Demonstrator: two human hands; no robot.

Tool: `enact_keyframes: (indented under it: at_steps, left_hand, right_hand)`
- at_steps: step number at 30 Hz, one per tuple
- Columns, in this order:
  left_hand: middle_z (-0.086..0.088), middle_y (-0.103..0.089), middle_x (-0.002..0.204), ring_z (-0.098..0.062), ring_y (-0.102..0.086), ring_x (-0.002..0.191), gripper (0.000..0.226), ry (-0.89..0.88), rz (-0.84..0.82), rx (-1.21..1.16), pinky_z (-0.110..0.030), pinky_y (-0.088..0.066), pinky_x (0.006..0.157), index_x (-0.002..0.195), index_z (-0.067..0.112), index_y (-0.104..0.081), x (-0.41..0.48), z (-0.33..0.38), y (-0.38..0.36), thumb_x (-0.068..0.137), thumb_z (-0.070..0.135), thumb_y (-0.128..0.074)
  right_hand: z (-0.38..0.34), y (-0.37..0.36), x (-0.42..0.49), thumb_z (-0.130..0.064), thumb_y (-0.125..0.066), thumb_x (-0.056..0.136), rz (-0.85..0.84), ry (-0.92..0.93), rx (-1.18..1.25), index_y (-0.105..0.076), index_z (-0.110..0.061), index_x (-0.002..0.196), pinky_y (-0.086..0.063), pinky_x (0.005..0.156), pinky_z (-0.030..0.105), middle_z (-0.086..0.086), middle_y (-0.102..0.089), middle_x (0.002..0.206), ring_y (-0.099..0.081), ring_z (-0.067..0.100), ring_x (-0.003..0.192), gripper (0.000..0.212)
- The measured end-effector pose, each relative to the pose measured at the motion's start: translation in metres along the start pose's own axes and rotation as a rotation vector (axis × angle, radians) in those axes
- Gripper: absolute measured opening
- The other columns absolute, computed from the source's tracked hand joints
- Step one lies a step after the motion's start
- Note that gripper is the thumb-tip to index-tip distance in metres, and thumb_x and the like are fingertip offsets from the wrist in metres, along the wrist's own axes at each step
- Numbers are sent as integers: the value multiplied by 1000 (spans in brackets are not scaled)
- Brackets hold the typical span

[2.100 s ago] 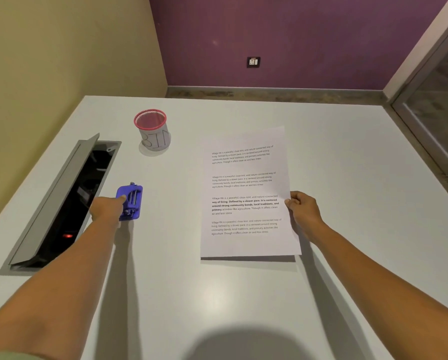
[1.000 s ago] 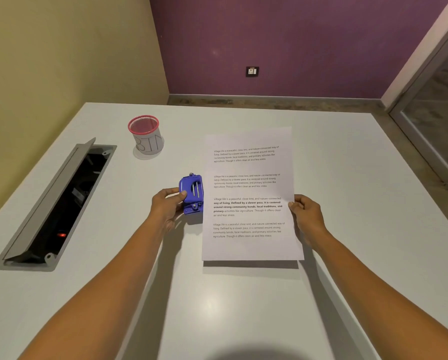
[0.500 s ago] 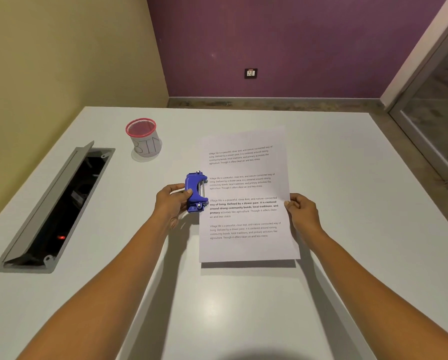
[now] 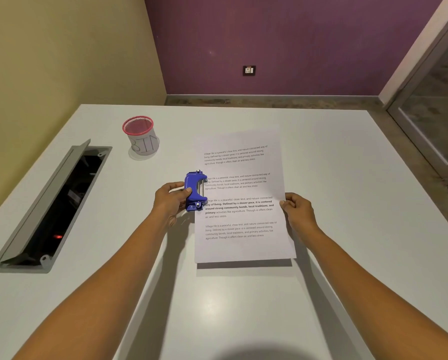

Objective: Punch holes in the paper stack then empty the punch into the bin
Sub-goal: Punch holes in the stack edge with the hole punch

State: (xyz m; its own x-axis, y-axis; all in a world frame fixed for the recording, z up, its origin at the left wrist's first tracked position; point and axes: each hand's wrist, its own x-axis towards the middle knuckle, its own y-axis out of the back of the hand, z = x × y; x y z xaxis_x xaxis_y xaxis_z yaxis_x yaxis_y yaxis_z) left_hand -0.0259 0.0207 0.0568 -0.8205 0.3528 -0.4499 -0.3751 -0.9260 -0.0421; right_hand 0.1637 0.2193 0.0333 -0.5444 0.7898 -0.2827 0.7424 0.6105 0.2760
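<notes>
**Punch set against the sheet edge, not yet squeezed**

The left hand (image 4: pixel 169 201) grips a blue two-hole punch (image 4: pixel 194 190), thumb on its upper face and fingers curled round the back. The punch's slot faces right and meets the left edge of the paper stack (image 4: pixel 243 242), about halfway along. The right hand (image 4: pixel 297 210) pinches the opposite edge of the stack between thumb and curled fingers, steadying it. The shadow under the near edge suggests the stack is held slightly off the desk (image 4: pixel 243 307).

This looks like the punching step, at the point of alignment. Next, the edge needs to sit fully and squarely in the slot, followed by a firm squeeze on the lever. Whether any holes are already cut cannot be told.

The stack is white printed sheets with four short text blocks, looking flat and thin. The bin (image 4: pixel 141 137), a small pink-rimmed mesh cup lettered "BIN", stands well apart at the far left, beyond an open cable hatch (image 4: pixel 54 203).
</notes>
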Motion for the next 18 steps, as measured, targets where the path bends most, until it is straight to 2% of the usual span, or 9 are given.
enact_keyframes:
  at_steps: [4, 7, 10, 12, 15, 18]
  left_hand:
    - [-9, -61, 77, -8, -62, 42, 37, 20, 12, 35, -19, -52, 47, 120, 1, -50, 3, -3, -1, 85, 2, -60]
    - [-10, -61, 76, -8, -61, 40, 35, 45, 10, 44, -21, -53, 47, 119, 2, -49, 5, -6, -2, 85, 2, -60]
    - [-12, -60, 76, -10, -62, 38, 29, 68, 16, 34, -19, -51, 41, 113, 6, -50, 6, -10, -4, 86, 0, -59]
    - [-15, -61, 81, -17, -64, 46, 27, 81, 28, 48, -19, -52, 41, 110, 7, -49, 9, -14, -6, 85, 0, -59]
    - [-21, -59, 97, -24, -58, 63, 29, 88, 58, 103, -28, -52, 53, 111, 5, -51, 15, -22, -8, 85, 0, -61]
    - [-22, -58, 101, -26, -57, 65, 36, 97, 82, 160, -33, -49, 60, 118, 0, -50, 21, -28, -8, 84, 2, -62]
  right_hand:
    - [3, 0, 3, -2, -48, 92, -10, -16, -25, -63, -4, 108, -47, 91, 34, 10, -67, 98, -60, 23, 92, 22]
    - [6, 0, 8, -3, -49, 91, -22, -25, -81, -64, -5, 106, -46, 91, 34, 11, -67, 96, -60, 24, 92, 21]
    - [11, -2, 13, -4, -50, 91, -40, -40, -116, -64, -4, 105, -46, 94, 37, 12, -67, 96, -60, 25, 95, 20]
    - [16, -3, 16, -4, -50, 91, -45, -52, -136, -64, -4, 104, -45, 91, 35, 9, -65, 92, -58, 22, 92, 19]
    - [23, -6, 19, -4, -51, 91, -51, -70, -156, -65, -4, 103, -43, 85, 30, 7, -64, 90, -57, 21, 89, 19]
    - [29, -9, 23, -4, -51, 91, -54, -90, -163, -64, -3, 105, -44, 88, 31, 8, -65, 92, -57, 21, 90, 19]
